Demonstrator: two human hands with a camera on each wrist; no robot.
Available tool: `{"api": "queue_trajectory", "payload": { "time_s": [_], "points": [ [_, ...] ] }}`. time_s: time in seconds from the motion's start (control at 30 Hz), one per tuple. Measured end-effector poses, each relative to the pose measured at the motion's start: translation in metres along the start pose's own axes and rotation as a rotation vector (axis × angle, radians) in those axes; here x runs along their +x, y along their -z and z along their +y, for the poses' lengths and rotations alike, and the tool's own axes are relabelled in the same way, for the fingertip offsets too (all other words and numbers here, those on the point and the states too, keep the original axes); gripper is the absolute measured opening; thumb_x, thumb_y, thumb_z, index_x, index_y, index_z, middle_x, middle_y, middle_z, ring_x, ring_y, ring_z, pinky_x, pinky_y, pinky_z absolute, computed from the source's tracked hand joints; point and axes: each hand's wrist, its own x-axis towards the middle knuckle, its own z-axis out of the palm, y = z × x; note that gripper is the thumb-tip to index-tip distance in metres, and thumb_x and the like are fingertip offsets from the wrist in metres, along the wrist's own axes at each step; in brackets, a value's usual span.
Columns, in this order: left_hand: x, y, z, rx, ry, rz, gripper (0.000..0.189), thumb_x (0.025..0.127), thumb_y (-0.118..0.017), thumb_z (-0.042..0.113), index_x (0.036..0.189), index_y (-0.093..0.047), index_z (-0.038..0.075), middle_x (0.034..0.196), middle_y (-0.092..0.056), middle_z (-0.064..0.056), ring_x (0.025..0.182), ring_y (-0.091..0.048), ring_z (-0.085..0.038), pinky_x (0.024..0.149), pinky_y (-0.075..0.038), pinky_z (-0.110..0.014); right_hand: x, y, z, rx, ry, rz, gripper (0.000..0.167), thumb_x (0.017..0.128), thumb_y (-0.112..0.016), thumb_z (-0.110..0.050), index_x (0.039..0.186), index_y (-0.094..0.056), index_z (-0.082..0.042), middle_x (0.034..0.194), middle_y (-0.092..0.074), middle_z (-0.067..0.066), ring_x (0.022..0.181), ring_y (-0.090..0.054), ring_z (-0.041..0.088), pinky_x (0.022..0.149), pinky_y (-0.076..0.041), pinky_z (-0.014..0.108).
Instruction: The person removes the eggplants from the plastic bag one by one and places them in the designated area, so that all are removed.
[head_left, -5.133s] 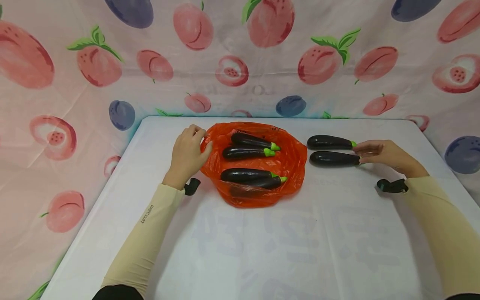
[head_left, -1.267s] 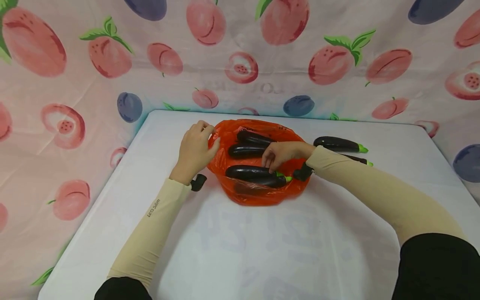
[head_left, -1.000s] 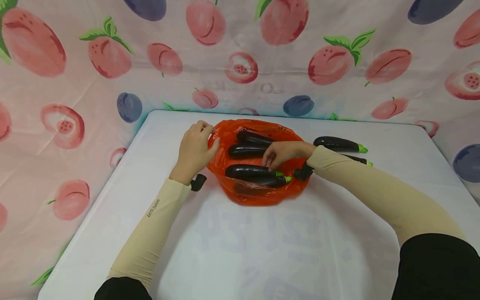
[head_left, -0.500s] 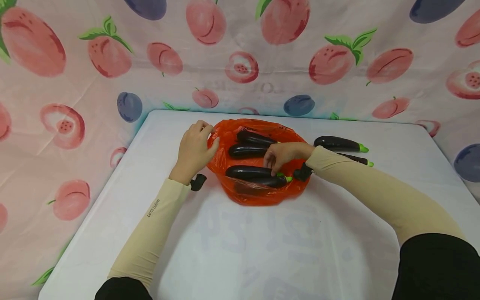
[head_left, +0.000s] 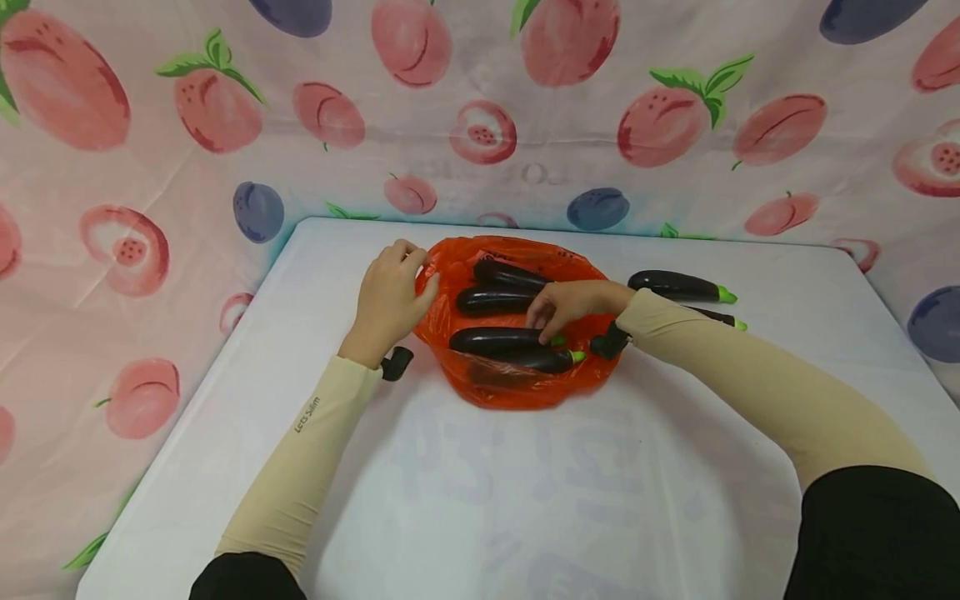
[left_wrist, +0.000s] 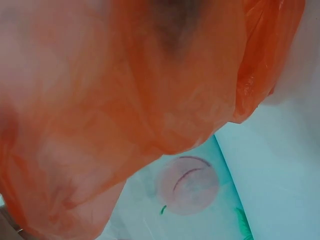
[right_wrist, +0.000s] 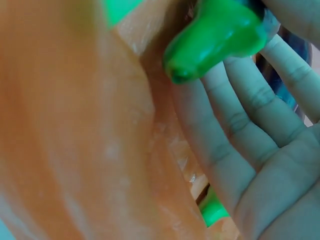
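Note:
An orange-red plastic bag (head_left: 517, 396) lies spread wide on the white table, with several black eggplants inside. My left hand (head_left: 390, 300) holds its left rim with bent fingers; in the left wrist view the bag film (left_wrist: 130, 105) covers most of the picture. Reaching into the bag, my right hand (head_left: 573, 302) pinches the stem end of the upper front eggplant (head_left: 491, 340). The right wrist view has that eggplant's green cap (right_wrist: 215, 42) between thumb and fingers (right_wrist: 240, 120). Just in front lies another eggplant (head_left: 543, 362), partly behind the bag film. Two back eggplants (head_left: 495, 301) lie beyond the hand.
Right of the bag, an eggplant (head_left: 675, 286) lies on the table (head_left: 525, 500), with a second eggplant (head_left: 720, 318) mostly hidden by the right sleeve. A fruit-printed cloth (head_left: 540, 192) hangs behind the table and along its left side.
Since the oldest frame my right hand has left the two eggplants on the table and come left into the bag. Over the last second the pinched eggplant shifts only slightly; my left hand stays.

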Motion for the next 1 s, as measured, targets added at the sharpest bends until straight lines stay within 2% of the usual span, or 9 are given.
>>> {"api": "queue_trajectory", "payload": {
  "time_s": [0.47, 0.7, 1.0],
  "points": [
    [-0.001, 0.001, -0.002, -0.003, 0.004, -0.003, 0.019, 0.088, -0.058, 0.019, 0.096, -0.062, 0.002, 0.099, -0.057, -0.015, 0.087, -0.053, -0.030, 0.076, -0.047, -0.041, 0.001, -0.005, 0.006, -0.033, 0.017, 0.070, 0.029, 0.078, -0.074, -0.008, 0.106, -0.067, 0.000, 0.100, -0.068, 0.013, 0.086, -0.062, 0.014, 0.084, -0.053, 0.030],
    [-0.001, 0.002, -0.002, -0.007, -0.001, 0.001, 0.019, 0.088, -0.058, 0.018, 0.095, -0.062, 0.002, 0.099, -0.057, -0.015, 0.087, -0.053, -0.030, 0.076, -0.047, -0.042, -0.004, -0.003, 0.005, -0.042, 0.055, 0.082, 0.029, 0.079, -0.073, -0.009, 0.107, -0.068, -0.001, 0.105, -0.068, 0.012, 0.092, -0.062, 0.015, 0.086, -0.052, 0.032],
    [-0.002, 0.003, -0.002, -0.005, -0.010, 0.029, 0.017, 0.088, -0.058, 0.017, 0.092, -0.061, 0.002, 0.097, -0.058, -0.016, 0.085, -0.054, -0.031, 0.074, -0.047, -0.042, -0.010, 0.003, 0.001, -0.038, 0.074, 0.135, 0.030, 0.079, -0.074, -0.012, 0.107, -0.069, -0.003, 0.109, -0.068, 0.012, 0.096, -0.064, 0.018, 0.088, -0.052, 0.034]
  ]
}}
